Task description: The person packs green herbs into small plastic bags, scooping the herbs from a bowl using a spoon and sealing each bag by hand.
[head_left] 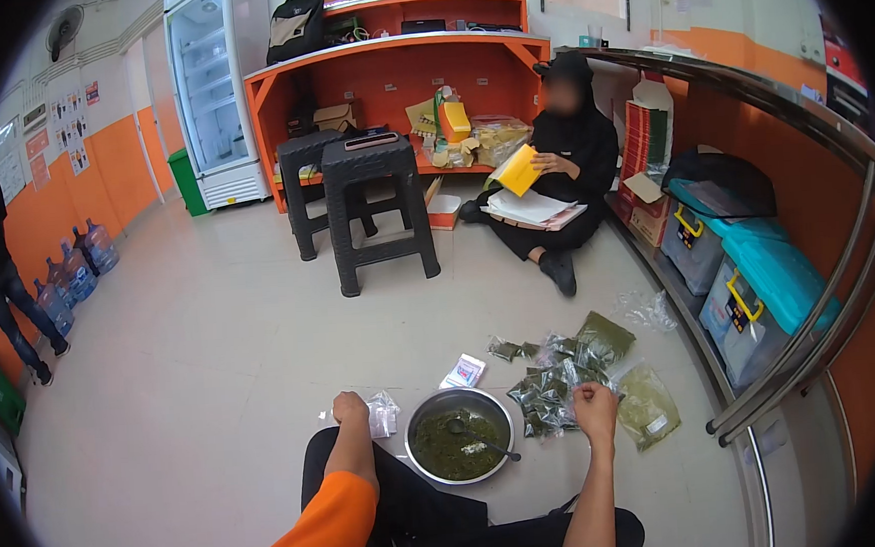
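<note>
A steel bowl [508,428] of dark green mixture stands on the floor between my knees, with a spoon [488,445] lying in it. My left hand [349,407] is closed, left of the bowl and beside small clear plastic bags [383,417]; what its fingers hold is hidden. My right hand [595,409] is closed in a pinch above a pile of small green-filled packets [545,392]. I cannot make out what lies between its fingertips. A larger flat bag [648,409] with yellow-green contents and a label lies just right of that hand.
A white packet [465,371] lies behind the bowl. Someone in black [574,135] sits on the floor ahead with papers and a yellow folder [518,171]. Dark stools [377,207] stand further left. Along the right runs a metal rack [702,343] with lidded boxes [751,319].
</note>
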Demonstrator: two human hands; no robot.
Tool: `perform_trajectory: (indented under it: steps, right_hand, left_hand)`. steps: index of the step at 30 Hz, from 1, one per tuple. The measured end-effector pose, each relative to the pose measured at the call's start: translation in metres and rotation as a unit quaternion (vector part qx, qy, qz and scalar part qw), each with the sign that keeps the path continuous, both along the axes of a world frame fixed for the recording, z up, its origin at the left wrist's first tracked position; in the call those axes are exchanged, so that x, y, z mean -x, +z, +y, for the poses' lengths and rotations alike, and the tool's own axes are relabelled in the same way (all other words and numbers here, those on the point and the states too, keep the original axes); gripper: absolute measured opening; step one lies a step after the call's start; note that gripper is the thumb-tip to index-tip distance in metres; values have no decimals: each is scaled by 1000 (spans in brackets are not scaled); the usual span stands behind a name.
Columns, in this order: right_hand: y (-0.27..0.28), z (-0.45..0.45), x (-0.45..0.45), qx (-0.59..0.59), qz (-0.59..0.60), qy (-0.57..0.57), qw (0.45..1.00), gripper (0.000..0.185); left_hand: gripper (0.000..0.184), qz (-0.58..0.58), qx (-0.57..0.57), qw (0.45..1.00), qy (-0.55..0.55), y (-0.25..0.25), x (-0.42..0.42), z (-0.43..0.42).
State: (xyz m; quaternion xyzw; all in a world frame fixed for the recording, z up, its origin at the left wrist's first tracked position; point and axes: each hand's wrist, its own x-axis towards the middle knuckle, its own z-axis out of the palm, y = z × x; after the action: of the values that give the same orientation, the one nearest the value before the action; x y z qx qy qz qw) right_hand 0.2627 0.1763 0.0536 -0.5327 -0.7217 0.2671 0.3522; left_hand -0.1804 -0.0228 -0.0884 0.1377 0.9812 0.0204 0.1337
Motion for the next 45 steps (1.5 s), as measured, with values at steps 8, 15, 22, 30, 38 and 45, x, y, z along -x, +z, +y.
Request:
perform_trajectory:
  steps: [8, 15, 22, 30, 38, 45]
  right_hand:
    - [0, -2, -2, -5, -19, 5, 1000, 24]
    - [4, -12, 9, -66, -26, 29, 997, 24]
    - [15, -65, 71, 112, 139, 237, 955, 34]
    - [-4, -80, 84, 257, 170, 339, 889, 27]
    - [-16, -68, 79, 291, 166, 302, 893, 15]
    - [-10, -70, 81, 117, 66, 157, 979, 14]
  left_hand:
    - [32, 52, 63, 993, -90, 38, -24, -1]
    - [13, 238, -89, 955, -151, 67, -44, -19]
    - [18, -41, -522, 824, -218, 104, -115, -19]
    - [20, -218, -534, 753, -315, 107, -185, 6]
    - [21, -243, -514, 766, -302, 113, -182, 4]
    - [17, 21, -580, 738, -344, 114, -188, 10]
